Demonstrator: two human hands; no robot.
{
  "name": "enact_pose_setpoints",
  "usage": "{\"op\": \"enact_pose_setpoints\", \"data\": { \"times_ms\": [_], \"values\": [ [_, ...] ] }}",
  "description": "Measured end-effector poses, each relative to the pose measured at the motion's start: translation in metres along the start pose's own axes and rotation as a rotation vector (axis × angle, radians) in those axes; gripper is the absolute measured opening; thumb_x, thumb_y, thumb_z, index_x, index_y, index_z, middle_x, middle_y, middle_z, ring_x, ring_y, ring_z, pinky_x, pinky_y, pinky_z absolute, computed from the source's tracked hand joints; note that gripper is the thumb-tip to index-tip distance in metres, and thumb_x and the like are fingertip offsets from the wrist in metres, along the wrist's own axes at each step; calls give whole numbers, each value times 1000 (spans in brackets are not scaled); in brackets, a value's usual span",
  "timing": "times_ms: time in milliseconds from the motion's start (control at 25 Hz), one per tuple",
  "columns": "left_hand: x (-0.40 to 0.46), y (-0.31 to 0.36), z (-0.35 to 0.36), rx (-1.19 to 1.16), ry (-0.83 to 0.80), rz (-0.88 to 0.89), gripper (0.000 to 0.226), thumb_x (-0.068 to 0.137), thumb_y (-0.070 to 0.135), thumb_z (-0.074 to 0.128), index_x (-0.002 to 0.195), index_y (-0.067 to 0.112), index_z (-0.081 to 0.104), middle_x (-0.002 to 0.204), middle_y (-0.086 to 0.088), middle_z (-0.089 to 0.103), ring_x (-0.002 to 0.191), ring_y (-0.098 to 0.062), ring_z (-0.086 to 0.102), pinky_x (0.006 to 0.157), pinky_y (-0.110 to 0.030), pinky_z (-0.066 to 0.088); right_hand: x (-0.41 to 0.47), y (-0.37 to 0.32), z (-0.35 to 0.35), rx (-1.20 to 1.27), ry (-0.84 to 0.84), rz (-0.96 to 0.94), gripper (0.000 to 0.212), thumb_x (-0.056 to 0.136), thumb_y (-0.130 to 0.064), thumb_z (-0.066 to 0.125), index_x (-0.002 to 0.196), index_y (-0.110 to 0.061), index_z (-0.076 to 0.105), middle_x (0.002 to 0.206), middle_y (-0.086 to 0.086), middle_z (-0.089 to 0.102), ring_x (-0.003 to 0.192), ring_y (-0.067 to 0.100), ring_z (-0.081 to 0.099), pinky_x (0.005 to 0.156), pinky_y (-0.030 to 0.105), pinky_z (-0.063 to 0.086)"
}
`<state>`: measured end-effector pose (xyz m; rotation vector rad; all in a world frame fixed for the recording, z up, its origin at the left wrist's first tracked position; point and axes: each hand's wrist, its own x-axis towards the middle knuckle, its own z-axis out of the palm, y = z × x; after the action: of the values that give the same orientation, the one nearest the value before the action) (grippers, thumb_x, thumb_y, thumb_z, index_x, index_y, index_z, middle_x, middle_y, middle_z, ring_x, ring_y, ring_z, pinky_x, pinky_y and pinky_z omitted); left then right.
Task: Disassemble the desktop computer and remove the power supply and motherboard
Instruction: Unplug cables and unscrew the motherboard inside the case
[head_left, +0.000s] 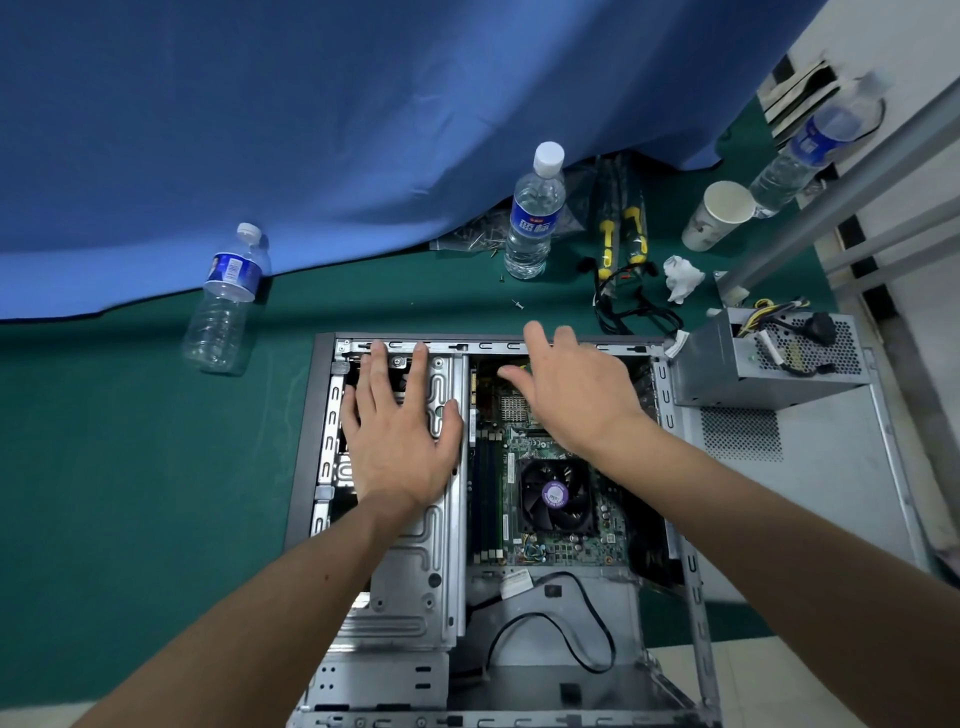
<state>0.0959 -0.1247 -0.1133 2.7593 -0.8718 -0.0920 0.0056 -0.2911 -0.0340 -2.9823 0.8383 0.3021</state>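
The desktop computer case (498, 519) lay open on its side on a table covered in flat green cloth (130, 467), its frame of bare stamped sheet steel with slotted edges. Inside, the green motherboard (550, 447) sat in the right half, still in the case, carrying one round black fan (556, 496) with a purple hub label and a row of long narrow memory slots. The left hand (400, 431) rested palm-down with fingers spread on the ribbed metal drive cage (431, 545) that filled the left half. The right hand (571, 389) was spread flat with straight fingers over the far end of the motherboard, fingertips reaching the case's far rim; whether it touched the board could not be told. The boxy grey power supply (769, 358), perforated with small round holes and trailing yellow and black wires, stood outside the case, on the grey side panel (810, 467) just beside the case's right wall. One thin black cable (587, 639) looped across the near floor of the case. Three clear plastic water bottles with blue labels stood about: one (226, 301) to the left, one (535, 213) behind the case, one (810, 150) far right. A single paper cup (719, 215), a crumpled white tissue (683, 278) and two yellow-handled tools (621, 239) lay near a smooth blue drape (311, 130)
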Motion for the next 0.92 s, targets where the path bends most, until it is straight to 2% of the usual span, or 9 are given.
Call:
{"op": "enact_pose_setpoints", "data": {
  "times_ms": [120, 200, 320, 440, 560, 640, 720, 800, 920],
  "values": [
    [1, 0, 0, 0, -3, -2, 66, 95, 56, 32, 155, 33, 18, 163, -10, 12, 150, -26, 11, 119, -47, 13, 5, 5, -2, 175, -1, -80, 26, 99, -20, 50, 120, -14, 37, 107, 8, 48, 86, 27, 48, 65, 37, 41],
    [1, -1, 0, 2, -4, -1, 66, 95, 56, 31, 155, 33, 18, 162, -10, 13, 150, -26, 11, 119, -48, 14, 6, 9, -4, 267, -68, -165, 44, 83, 2, 58, 118, -17, 40, 111, 4, 43, 99, 26, 41, 79, 39, 43],
    [1, -1, 0, -2, -2, 2, 66, 94, 56, 31, 155, 33, 18, 163, -10, 12, 150, -26, 11, 118, -47, 13, 4, 11, -5, 172, -72, -103, 36, 91, -21, 59, 118, -16, 36, 105, 5, 37, 91, 26, 44, 68, 35, 42],
    [1, -1, 0, -3, -7, 1, 66, 95, 56, 30, 156, 34, 17, 163, -10, 12, 150, -26, 10, 118, -47, 13, 3, 13, -5, 108, -101, 25, 33, 103, -42, 36, 120, -14, 33, 97, 8, 39, 69, 26, 44, 55, 35, 36],
    [1, -1, 0, 2, -8, 1, 66, 95, 57, 30, 156, 34, 16, 163, -10, 11, 150, -26, 10, 119, -48, 13, 6, 11, -7, 138, -83, -110, 22, 101, -21, 48, 119, -13, 37, 106, 10, 43, 80, 25, 45, 66, 36, 40],
    [1, -1, 0, 2, -7, 2, 66, 95, 57, 30, 156, 34, 15, 163, -10, 11, 150, -26, 10, 119, -48, 13, 8, 9, -9, 175, -87, -214, 38, 87, 2, 58, 115, -15, 40, 109, 6, 41, 93, 25, 40, 77, 38, 42],
    [0, -1, -1, 1, -5, 3, 66, 95, 56, 30, 156, 34, 16, 163, -10, 12, 150, -26, 10, 119, -48, 13, 8, 6, -12, 184, -103, -290, 53, 75, 9, 60, 118, -16, 42, 111, 3, 40, 98, 24, 35, 81, 37, 42],
    [0, -1, -1, 0, -6, 2, 66, 95, 56, 31, 155, 33, 17, 162, -11, 13, 150, -26, 11, 118, -48, 14, 8, 3, -11, 85, -76, -289, 46, 85, -11, 66, 123, -15, 40, 116, 5, 41, 103, 26, 39, 81, 36, 43],
    [0, 0, -2, -1, -11, 2, 66, 94, 56, 31, 155, 33, 18, 163, -11, 13, 149, -27, 11, 118, -47, 13, 8, 1, -8, -87, -56, -72, 48, 100, -52, 40, 125, -11, 36, 112, 12, 45, 88, 30, 56, 61, 33, 38]
  ]
}}
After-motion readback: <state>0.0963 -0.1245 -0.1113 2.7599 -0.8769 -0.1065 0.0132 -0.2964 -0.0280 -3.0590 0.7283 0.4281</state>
